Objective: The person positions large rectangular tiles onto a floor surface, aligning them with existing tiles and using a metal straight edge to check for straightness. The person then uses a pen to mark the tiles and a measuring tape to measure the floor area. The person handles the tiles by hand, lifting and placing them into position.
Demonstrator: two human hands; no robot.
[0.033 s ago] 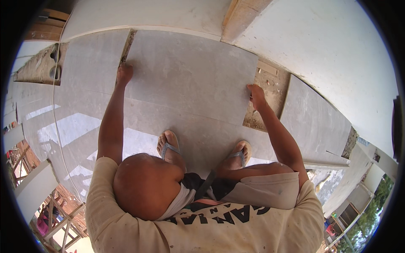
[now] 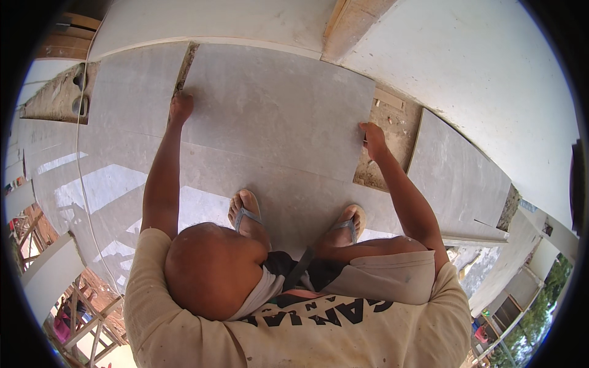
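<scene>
A large grey tile [image 2: 276, 110] lies between my hands, in front of my sandalled feet [image 2: 245, 208]. At its left edge, beside a narrow dark gap, my left hand [image 2: 181, 107] is closed on the tile's edge. My right hand [image 2: 373, 140] grips the opposite edge, fingers bent; whether anything small is also in it is hard to make out. Right of it is a rough, untiled recess [image 2: 396, 113] with bits of debris. A further grey tile [image 2: 457, 165] sits beyond that recess, along the wall.
A white wall [image 2: 466, 67] and a wooden post [image 2: 343, 27] border the far side. A thin pale cable [image 2: 81, 178] crosses the tiles at left. Another untiled patch [image 2: 49, 104] with dark objects is at upper left. Timber scaffolding [image 2: 86, 319] shows at lower left.
</scene>
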